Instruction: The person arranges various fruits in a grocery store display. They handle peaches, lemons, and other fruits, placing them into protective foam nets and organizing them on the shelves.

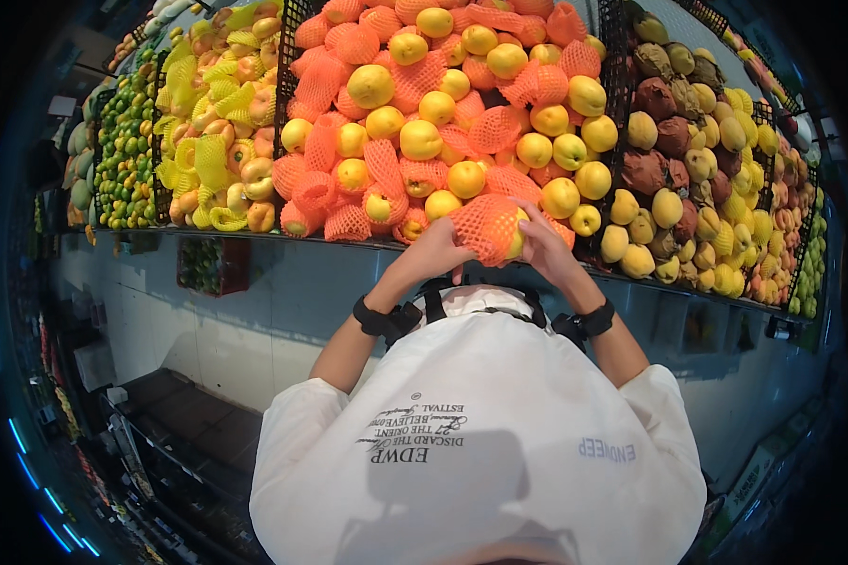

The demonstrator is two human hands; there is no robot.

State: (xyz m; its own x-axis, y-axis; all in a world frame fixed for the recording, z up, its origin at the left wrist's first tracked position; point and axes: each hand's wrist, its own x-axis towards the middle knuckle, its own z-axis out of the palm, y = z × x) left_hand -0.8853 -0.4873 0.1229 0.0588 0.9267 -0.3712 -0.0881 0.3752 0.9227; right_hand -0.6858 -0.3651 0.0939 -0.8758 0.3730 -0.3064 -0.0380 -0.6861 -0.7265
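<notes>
Between both hands, at the front edge of the fruit display, is a round yellow fruit [516,244] partly inside an orange foam net sleeve [486,226]. My left hand [434,248] grips the left end of the sleeve. At the other end, my right hand [548,244] has its fingers around the exposed side of the fruit. Much of the fruit is hidden by the mesh. Just beyond my hands lies a heap of similar yellow fruits [420,140], some bare and some in orange foam nets [318,191].
Black plastic mesh dividers [611,106] flank the heap. To the left are fruits in yellow nets [208,159] and small green-orange citrus [127,141]. Yellow fruits with brown paper wraps [654,169] fill the right section. A red crate [234,265] sits below the display at left.
</notes>
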